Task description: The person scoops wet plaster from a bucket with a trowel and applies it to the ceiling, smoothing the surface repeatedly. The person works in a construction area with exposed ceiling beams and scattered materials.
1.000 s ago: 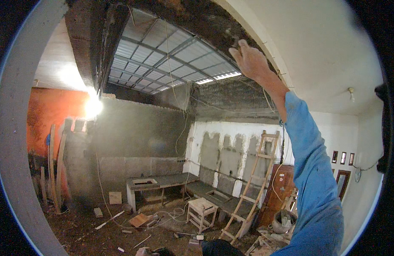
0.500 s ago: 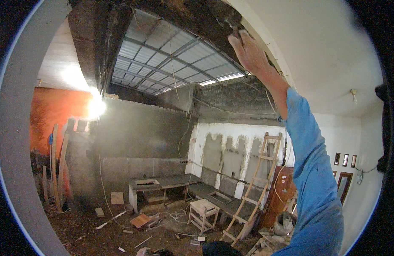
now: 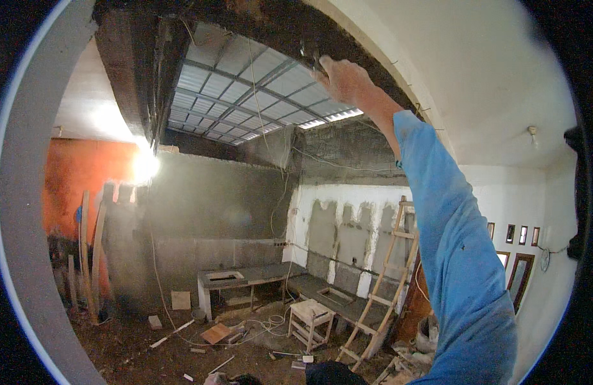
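Overhead, my right hand (image 3: 345, 81) is closed around the handle of a trowel (image 3: 311, 50), my arm raised in a blue sleeve. The trowel shows nearly edge-on, its blade at the underside of a dark, wet-looking cement beam (image 3: 258, 16). Whether the blade touches the beam I cannot tell. At the lower edge, a pale, rounded bit of what seems to be my left hand (image 3: 217, 379) shows; its fingers and anything in them are out of sight.
A bamboo ladder (image 3: 384, 276) leans at the right. Below stand a small wooden stool (image 3: 310, 312) and a concrete counter (image 3: 245, 274) with cut-outs. Loose cables, boards and rubble lie on the dirt floor (image 3: 136, 353). A bright lamp (image 3: 144, 165) glows at the left.
My right hand and the trowel have moved left and slightly down along the beam. The blade has turned from a broad face to nearly edge-on. The view has shifted slightly.
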`<state>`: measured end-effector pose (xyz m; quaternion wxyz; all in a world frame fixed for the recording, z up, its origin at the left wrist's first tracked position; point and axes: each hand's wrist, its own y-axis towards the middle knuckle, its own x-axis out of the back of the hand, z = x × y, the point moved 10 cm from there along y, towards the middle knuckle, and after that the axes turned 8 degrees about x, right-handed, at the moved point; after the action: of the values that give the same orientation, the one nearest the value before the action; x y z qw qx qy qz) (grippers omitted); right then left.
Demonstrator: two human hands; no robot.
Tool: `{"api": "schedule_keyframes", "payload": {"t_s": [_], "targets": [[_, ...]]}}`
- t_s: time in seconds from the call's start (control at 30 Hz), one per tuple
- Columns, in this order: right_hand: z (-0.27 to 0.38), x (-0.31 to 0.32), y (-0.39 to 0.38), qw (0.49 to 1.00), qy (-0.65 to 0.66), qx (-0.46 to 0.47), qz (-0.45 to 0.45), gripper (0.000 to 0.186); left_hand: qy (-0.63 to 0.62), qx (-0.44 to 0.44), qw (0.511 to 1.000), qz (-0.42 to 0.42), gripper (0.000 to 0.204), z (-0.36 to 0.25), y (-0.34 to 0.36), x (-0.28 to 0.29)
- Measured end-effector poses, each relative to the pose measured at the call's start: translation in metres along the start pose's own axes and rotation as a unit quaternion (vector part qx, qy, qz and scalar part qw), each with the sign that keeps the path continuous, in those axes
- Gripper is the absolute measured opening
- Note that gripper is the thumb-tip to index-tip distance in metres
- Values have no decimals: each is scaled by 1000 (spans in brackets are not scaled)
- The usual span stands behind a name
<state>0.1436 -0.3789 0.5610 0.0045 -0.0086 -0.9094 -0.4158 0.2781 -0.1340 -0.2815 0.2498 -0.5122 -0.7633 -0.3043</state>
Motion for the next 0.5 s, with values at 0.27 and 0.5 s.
{"api": "schedule_keyframes", "payload": {"t_s": [0.27,0.5], "targets": [[15,56,8,991,-26,35,-126,40,21,-14,999,30,39,-15,4,0],[-20,58,-31,981,44,-76,-170,44,-4,-13,1000,17,39,-5,2,3]]}}
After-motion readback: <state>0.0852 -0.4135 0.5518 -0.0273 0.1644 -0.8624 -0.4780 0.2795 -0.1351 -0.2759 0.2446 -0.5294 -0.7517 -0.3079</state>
